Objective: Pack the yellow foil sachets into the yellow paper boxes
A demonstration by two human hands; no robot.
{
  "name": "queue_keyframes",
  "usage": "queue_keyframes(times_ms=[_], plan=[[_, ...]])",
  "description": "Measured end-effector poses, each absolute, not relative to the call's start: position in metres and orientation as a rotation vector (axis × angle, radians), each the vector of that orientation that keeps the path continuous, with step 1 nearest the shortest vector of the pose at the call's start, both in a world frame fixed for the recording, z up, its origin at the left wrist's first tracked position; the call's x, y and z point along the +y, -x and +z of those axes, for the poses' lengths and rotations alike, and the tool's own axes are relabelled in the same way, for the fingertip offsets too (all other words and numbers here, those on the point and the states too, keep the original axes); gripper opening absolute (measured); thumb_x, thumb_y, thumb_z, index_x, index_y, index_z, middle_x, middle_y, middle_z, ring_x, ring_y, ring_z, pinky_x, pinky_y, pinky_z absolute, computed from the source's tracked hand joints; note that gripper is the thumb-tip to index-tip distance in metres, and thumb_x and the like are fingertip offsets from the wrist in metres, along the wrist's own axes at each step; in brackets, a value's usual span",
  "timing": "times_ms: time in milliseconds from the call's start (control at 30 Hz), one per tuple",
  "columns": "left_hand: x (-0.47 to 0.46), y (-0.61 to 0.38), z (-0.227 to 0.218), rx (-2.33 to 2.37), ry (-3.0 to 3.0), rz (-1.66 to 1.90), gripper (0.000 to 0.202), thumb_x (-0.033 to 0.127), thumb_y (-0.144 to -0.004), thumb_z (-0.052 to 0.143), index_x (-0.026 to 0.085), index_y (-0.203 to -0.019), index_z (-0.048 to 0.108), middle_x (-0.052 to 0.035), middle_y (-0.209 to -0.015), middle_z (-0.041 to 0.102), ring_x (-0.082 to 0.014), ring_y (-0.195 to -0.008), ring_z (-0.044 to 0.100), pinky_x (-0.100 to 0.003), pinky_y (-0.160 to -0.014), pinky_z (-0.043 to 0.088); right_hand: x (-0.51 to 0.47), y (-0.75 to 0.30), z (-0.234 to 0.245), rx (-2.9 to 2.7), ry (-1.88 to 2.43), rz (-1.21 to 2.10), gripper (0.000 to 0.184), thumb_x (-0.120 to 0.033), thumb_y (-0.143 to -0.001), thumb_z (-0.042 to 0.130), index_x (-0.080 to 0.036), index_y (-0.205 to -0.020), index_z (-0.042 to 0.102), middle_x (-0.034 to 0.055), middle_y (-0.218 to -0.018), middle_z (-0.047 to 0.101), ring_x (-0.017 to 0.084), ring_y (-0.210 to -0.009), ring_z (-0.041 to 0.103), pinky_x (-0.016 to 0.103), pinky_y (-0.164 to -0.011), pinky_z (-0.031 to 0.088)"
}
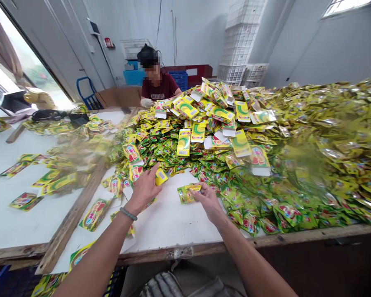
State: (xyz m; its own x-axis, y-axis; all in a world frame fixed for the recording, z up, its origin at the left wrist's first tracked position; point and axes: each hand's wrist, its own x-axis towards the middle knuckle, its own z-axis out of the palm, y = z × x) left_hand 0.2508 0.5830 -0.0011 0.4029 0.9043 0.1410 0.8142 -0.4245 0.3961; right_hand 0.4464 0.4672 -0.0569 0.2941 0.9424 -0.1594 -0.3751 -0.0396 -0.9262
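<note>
My left hand (146, 187) reaches over the white table (170, 222) and pinches a small yellow carton (160, 176) at the foot of the pile. A beaded bracelet (128, 213) sits on that wrist. My right hand (208, 199) holds a few green-yellow sachets (188, 193) by their edge, just above the table. A huge heap of green and yellow sachets (297, 156) covers the table to the right. Flat yellow cartons (204, 119) lie on top of the heap in the middle.
A person in a dark red shirt and white gloves (157, 84) works at the far side. Printed card sleeves (94, 214) lie at the left by a wooden strip (72, 218). White crates (241, 41) stand stacked against the back wall. A blue chair (86, 93) stands by the door.
</note>
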Motion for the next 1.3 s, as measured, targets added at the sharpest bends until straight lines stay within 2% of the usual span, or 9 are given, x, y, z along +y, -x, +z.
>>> queue_keyframes(times_ms=[167,333,500,633,733,867,1000,1067,1300], plan=[[0.559,-0.268,-0.010,1.196,-1.359,0.990,0.059,0.042,-0.066,0.077,0.022,-0.116,0.053,-0.0015,-0.089,0.066,-0.0163,-0.069,0.064,-0.031,-0.068,0.053,0.466,-0.452,-0.058,-0.548,1.075,1.137,0.040,-0.040,-0.064,0.079,-0.020,-0.088,0.053,0.0001,-0.077,0.067,0.018,-0.069,0.063,0.031,-0.068,0.049],[0.540,-0.264,-0.039,1.235,-0.850,0.797,0.047,0.051,-0.067,0.077,0.014,-0.092,0.060,-0.0079,-0.082,0.071,-0.0138,-0.055,0.065,-0.025,-0.053,0.054,0.467,-0.454,-0.062,-0.600,1.141,1.055,0.039,-0.042,-0.067,0.076,-0.020,-0.090,0.053,0.0004,-0.077,0.066,0.017,-0.068,0.062,0.030,-0.068,0.049],[0.535,-0.256,-0.046,1.181,-0.924,0.590,0.048,0.057,-0.069,0.073,0.014,-0.088,0.066,-0.0085,-0.078,0.072,-0.0137,-0.049,0.063,-0.019,-0.036,0.040,0.469,-0.453,-0.067,-0.655,1.225,0.982,0.036,-0.041,-0.069,0.073,-0.019,-0.090,0.055,0.0019,-0.079,0.066,0.017,-0.072,0.061,0.029,-0.068,0.049],[0.538,-0.244,-0.041,1.077,-1.168,0.723,0.043,0.043,-0.057,0.084,0.016,-0.088,0.070,-0.0063,-0.087,0.072,-0.0190,-0.073,0.068,-0.026,-0.061,0.054,0.470,-0.458,-0.067,-0.597,1.235,0.897,0.035,-0.042,-0.070,0.071,-0.019,-0.091,0.054,0.0018,-0.081,0.065,0.017,-0.074,0.061,0.029,-0.069,0.050],[0.538,-0.230,-0.037,0.992,-1.329,0.634,0.055,0.030,-0.056,0.086,0.021,-0.107,0.070,-0.0073,-0.106,0.070,-0.0228,-0.095,0.066,-0.031,-0.081,0.053,0.470,-0.461,-0.068,-0.552,1.273,0.822,0.036,-0.042,-0.071,0.069,-0.020,-0.093,0.053,0.0025,-0.083,0.066,0.018,-0.075,0.061,0.030,-0.070,0.050],[0.530,-0.232,-0.037,0.976,-1.061,0.476,0.062,0.038,-0.058,0.085,0.022,-0.114,0.064,-0.0101,-0.117,0.066,-0.0215,-0.091,0.067,-0.032,-0.074,0.055,0.470,-0.454,-0.072,-0.690,1.324,0.868,0.033,-0.041,-0.072,0.068,-0.019,-0.091,0.052,0.0031,-0.083,0.065,0.019,-0.077,0.061,0.029,-0.069,0.050],[0.526,-0.255,-0.044,1.138,-0.911,0.580,0.070,0.036,-0.042,0.092,0.016,-0.101,0.059,-0.0056,-0.080,0.073,-0.0170,-0.066,0.066,-0.027,-0.061,0.052,0.469,-0.450,-0.074,-0.810,1.300,0.937,0.030,-0.041,-0.073,0.068,-0.021,-0.088,0.052,0.0018,-0.079,0.064,0.018,-0.075,0.059,0.029,-0.068,0.049],[0.527,-0.263,-0.048,1.148,-0.961,0.621,0.073,0.033,-0.039,0.093,0.016,-0.100,0.058,-0.0039,-0.074,0.073,-0.0171,-0.063,0.066,-0.026,-0.060,0.051,0.470,-0.454,-0.072,-0.751,1.281,0.879,0.032,-0.042,-0.074,0.067,-0.021,-0.092,0.051,0.0013,-0.081,0.063,0.017,-0.074,0.059,0.028,-0.067,0.049],[0.529,-0.267,-0.053,1.098,-1.183,0.722,0.046,0.043,-0.054,0.086,0.015,-0.084,0.066,-0.0036,-0.079,0.073,-0.0165,-0.066,0.066,-0.026,-0.064,0.051,0.474,-0.464,-0.063,-1.031,1.410,0.744,0.025,-0.040,-0.079,0.060,-0.022,-0.095,0.054,0.0015,-0.083,0.059,0.017,-0.076,0.055,0.027,-0.067,0.045]])
